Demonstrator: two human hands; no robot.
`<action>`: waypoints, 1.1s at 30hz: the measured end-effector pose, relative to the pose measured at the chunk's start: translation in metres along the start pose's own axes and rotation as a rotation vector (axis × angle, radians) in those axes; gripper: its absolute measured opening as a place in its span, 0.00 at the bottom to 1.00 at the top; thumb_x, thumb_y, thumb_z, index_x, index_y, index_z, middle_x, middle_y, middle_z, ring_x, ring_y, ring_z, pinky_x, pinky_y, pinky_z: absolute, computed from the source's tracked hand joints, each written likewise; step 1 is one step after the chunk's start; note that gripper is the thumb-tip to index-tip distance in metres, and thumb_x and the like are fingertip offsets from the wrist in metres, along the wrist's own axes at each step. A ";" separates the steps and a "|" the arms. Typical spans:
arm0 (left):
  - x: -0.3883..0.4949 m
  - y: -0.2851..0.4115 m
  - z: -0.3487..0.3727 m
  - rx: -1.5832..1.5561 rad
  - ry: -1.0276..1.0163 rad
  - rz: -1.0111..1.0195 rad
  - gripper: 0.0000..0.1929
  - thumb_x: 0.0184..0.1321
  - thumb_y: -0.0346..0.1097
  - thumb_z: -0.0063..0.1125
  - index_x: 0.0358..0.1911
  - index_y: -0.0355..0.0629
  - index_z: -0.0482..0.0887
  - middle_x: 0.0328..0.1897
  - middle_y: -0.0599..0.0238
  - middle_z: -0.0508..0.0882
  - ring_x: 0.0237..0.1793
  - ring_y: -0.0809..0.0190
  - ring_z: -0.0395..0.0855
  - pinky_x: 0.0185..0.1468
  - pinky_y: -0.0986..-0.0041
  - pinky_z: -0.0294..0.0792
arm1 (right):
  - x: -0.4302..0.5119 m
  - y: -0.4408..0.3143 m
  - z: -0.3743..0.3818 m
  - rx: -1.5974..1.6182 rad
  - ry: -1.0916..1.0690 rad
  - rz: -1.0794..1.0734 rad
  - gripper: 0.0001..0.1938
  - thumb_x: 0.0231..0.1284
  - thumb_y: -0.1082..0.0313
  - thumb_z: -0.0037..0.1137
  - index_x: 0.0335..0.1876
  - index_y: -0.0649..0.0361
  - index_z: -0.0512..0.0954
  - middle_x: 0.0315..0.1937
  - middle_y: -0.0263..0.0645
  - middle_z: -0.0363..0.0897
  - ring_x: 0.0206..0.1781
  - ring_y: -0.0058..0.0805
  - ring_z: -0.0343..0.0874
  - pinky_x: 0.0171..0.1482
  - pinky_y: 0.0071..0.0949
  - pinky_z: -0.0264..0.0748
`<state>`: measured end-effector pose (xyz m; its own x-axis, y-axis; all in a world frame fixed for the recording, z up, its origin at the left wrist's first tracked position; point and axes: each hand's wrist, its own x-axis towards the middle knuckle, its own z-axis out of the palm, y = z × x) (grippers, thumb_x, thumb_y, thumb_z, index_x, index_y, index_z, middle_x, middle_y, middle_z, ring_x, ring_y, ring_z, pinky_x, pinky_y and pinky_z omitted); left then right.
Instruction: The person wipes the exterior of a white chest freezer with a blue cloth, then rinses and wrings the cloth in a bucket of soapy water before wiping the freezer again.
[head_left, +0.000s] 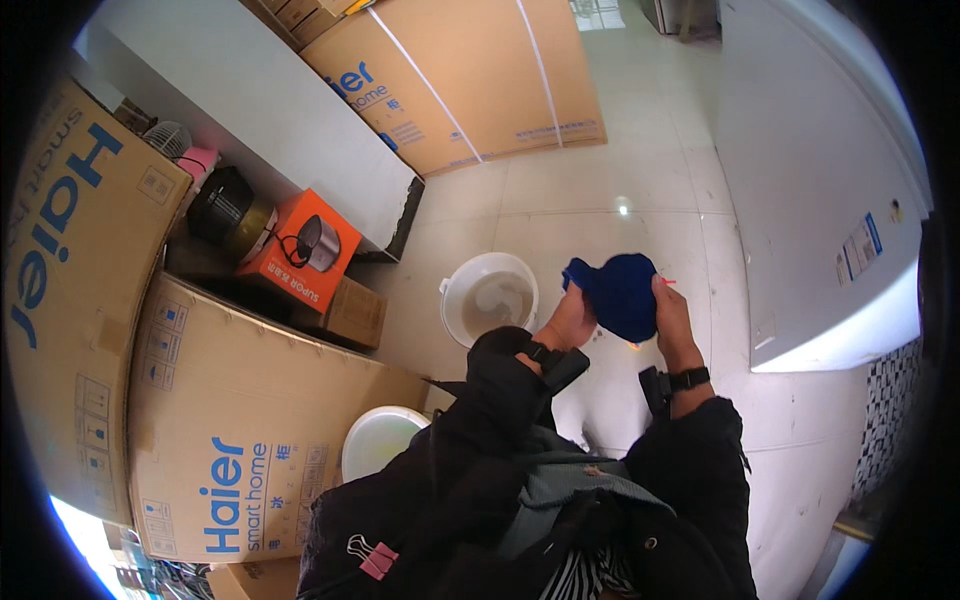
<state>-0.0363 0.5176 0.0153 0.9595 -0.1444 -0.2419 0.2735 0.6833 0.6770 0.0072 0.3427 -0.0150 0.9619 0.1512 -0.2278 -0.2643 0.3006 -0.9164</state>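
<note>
A dark blue cloth (622, 298) is held bunched between my two hands, above the tiled floor. My left hand (571, 321) grips its left end, and my right hand (673, 315) holds the right edge. A small red strip (666, 282) shows by the right fingertips; what it belongs to cannot be made out. Just left of my left hand, a white bucket (450, 306) of cloudy, greyish water stands on the floor. Both wrists wear black straps with a dark block attached.
Large Haier cartons (281, 420) line the left side, and another carton (480, 82) stands at the back. An orange Supor box (330, 279) sits beside a white panel (247, 97). A second white tub (356, 439) is at lower left. A white appliance (810, 187) stands on the right.
</note>
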 end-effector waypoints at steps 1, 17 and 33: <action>0.004 0.002 -0.005 -0.005 -0.015 -0.007 0.31 0.66 0.67 0.38 0.56 0.49 0.76 0.60 0.70 0.78 0.60 0.62 0.72 0.67 0.66 0.61 | 0.001 -0.002 0.002 -0.065 0.017 0.019 0.22 0.70 0.53 0.49 0.40 0.70 0.80 0.33 0.33 0.79 0.36 0.19 0.72 0.42 0.22 0.70; 0.061 -0.021 -0.102 -0.373 0.216 -0.274 0.26 0.72 0.57 0.36 0.54 0.41 0.77 0.57 0.61 0.81 0.57 0.59 0.78 0.67 0.65 0.66 | 0.040 0.038 0.029 -0.432 -0.011 0.441 0.17 0.63 0.53 0.59 0.34 0.63 0.78 0.26 0.32 0.76 0.31 0.20 0.73 0.38 0.18 0.69; -0.050 0.070 -0.147 -0.140 0.500 0.172 0.23 0.72 0.55 0.39 0.55 0.45 0.76 0.55 0.66 0.82 0.57 0.62 0.77 0.63 0.69 0.65 | 0.027 0.051 0.110 -0.410 -0.329 0.295 0.21 0.67 0.53 0.55 0.48 0.69 0.79 0.37 0.41 0.83 0.39 0.25 0.80 0.47 0.21 0.75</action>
<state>-0.0751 0.6776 -0.0273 0.8313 0.3125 -0.4596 0.0709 0.7605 0.6455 0.0118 0.4655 -0.0313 0.7624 0.4762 -0.4382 -0.4056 -0.1761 -0.8969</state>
